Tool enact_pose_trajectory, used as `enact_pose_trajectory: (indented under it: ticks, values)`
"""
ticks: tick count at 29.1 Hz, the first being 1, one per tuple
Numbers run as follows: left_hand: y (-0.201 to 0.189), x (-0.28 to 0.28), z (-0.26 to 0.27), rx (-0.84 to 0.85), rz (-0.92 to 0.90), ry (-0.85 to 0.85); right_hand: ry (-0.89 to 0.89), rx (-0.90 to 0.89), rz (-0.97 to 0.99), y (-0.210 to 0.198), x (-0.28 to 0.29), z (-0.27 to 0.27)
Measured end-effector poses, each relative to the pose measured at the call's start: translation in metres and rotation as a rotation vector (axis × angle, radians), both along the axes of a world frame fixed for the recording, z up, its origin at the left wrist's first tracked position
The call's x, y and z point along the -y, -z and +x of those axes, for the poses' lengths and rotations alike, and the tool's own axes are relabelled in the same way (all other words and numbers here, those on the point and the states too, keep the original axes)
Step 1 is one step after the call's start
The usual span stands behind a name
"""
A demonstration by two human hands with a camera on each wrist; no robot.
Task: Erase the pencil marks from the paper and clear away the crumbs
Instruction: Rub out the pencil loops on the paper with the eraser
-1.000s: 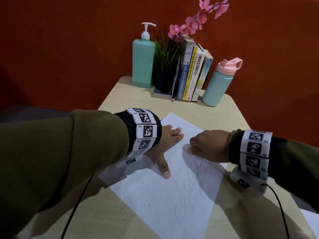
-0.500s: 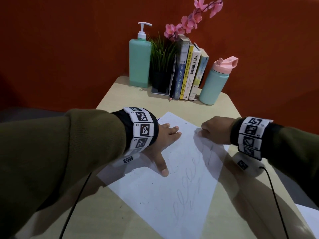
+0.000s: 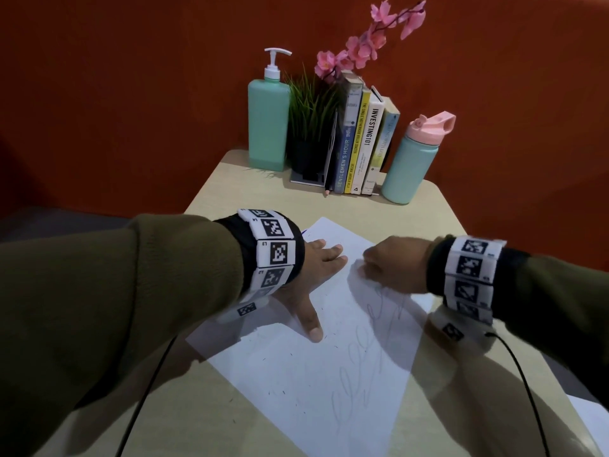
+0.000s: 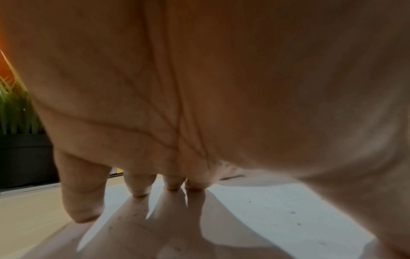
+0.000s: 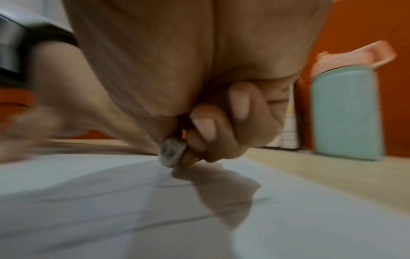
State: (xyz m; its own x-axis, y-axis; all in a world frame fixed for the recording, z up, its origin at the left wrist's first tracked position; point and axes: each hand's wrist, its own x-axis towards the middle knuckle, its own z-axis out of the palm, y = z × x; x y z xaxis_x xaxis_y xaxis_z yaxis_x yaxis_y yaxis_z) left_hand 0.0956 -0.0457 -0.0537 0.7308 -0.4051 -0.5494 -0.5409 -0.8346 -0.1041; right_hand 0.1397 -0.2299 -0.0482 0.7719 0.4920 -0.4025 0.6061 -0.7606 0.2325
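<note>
The paper lay on the table; behind it stood a pump bottle, books and a water bottle, left to right.

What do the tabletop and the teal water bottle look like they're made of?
Tabletop: pale wood-look laminate, it seems; faint grain and a smooth satin surface, though real wood can't be excluded.
Teal water bottle: probably powder-coated metal, judging by its even matte body, with a glossier pink lid that looks plastic.

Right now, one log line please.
phase: erasing | left hand: flat, pins paper | right hand: grips eraser | pencil marks, crumbs: remain
</note>
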Motion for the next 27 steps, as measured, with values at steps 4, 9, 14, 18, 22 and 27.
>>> enact_pose_trajectory:
  ticks: [4,9,14,18,22,27]
  values:
    - [-0.001,0.0,-0.001,-0.005,-0.004,0.001,-0.029,-0.034,-0.019,-0.001,-0.002,-0.005]
    - [0.001,0.0,-0.002,0.01,-0.012,0.002,0.041,0.028,-0.051,-0.011,0.002,0.01]
    - [-0.003,0.001,-0.002,-0.001,0.005,0.005,-0.134,-0.091,-0.005,-0.001,-0.009,-0.038]
    - [-0.001,0.001,-0.002,-0.005,-0.018,-0.002,-0.028,0.034,-0.07,-0.012,0.003,-0.009]
    - [-0.001,0.0,-0.002,-0.001,-0.011,0.001,-0.203,-0.036,-0.021,0.002,-0.002,-0.051]
    - [-0.004,0.001,-0.005,0.008,-0.008,-0.003,-0.097,0.03,-0.16,-0.013,0.005,-0.026]
